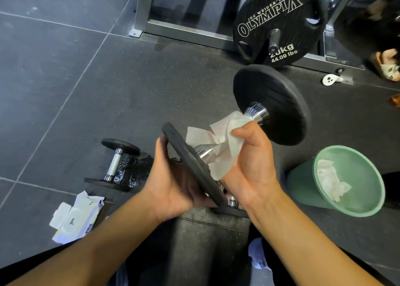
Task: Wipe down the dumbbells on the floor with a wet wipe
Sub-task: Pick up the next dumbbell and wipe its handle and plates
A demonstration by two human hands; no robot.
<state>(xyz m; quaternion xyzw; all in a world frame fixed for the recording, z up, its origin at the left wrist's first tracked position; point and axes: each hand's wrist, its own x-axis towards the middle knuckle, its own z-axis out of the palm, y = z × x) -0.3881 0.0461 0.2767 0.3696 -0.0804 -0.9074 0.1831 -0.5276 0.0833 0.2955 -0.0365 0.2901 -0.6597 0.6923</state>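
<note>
Clearly heavy and rigid, the dumbbell (236, 132) at frame centre — left hand (173, 184) cradles the near plate, right hand (249, 155) clenches the wet wipe (220, 138) round its slick chrome handle — the best hold.

Green bin (303, 186) and weight plate (279, 23) crowd right; left floor (65, 80) open.

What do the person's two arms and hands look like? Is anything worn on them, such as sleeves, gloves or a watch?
Both forearms are bare as far as the picture shows; no sleeve reaches them. The left hand and the right hand wear no gloves. No watch or bracelet shows on either wrist, and no ring shows on the visible fingers.
</note>
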